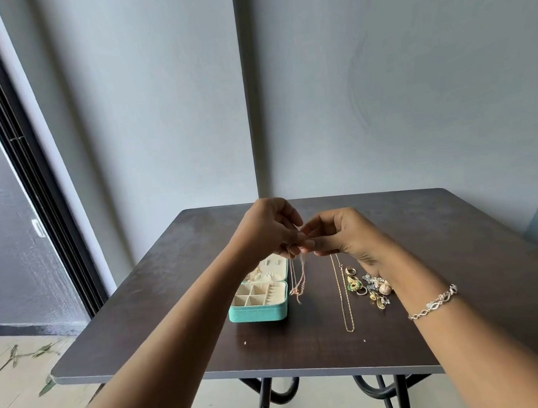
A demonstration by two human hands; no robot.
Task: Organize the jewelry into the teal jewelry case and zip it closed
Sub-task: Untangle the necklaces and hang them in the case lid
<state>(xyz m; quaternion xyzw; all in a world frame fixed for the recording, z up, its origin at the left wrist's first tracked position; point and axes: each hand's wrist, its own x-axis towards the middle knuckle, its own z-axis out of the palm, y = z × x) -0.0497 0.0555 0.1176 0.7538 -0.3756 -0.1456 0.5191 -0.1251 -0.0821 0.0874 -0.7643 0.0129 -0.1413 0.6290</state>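
Left hand [269, 229] and right hand [340, 231] both pinching chain [300, 277], hanging vertical just right of open case [258, 310] (left hand nearer); gold chain [343, 297], loose pile [372, 287] on table [137, 308], right of case

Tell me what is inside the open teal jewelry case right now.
The teal jewelry case shows cream divided compartments that look empty, plus something gold in the lid half. The left hand and dangling rose-gold chain cover part of the lid.

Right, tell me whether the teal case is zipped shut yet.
No, the teal case lies open on the table, its cream compartments showing.
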